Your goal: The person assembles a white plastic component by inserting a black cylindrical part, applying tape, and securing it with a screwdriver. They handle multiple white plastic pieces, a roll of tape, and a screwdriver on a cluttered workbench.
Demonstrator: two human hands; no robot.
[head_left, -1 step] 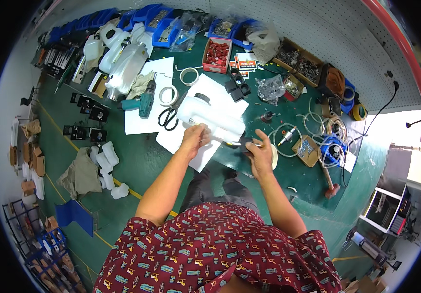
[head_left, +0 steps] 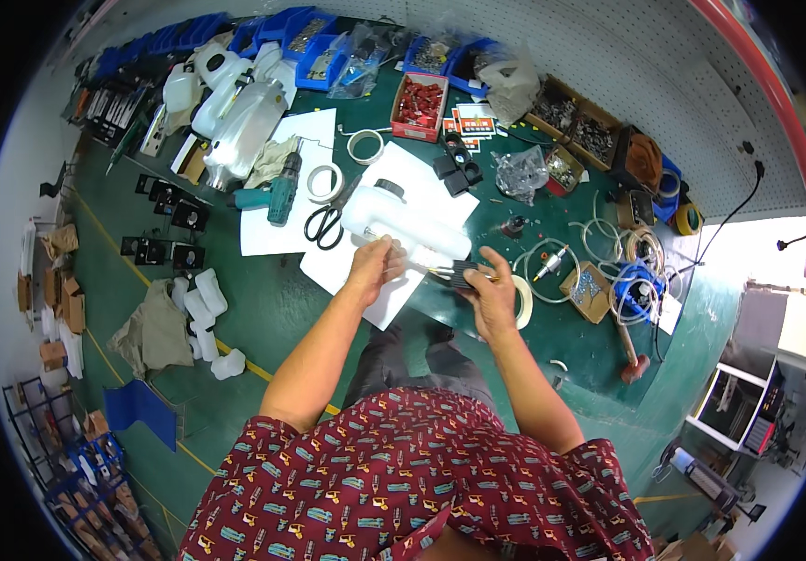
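Gripping white plastic tank [head_left: 401, 222] | left hand [head_left: 375, 265] closed on it | right hand [head_left: 490, 292] holding black connector [head_left: 460, 274]

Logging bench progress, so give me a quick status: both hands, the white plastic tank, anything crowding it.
Left hand on white plastic tank. Right hand grips small black part beside it. Scissors and tape roll lie close left.

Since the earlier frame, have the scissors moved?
No. The scissors lie where they did, on the white sheet, just right of the drill.
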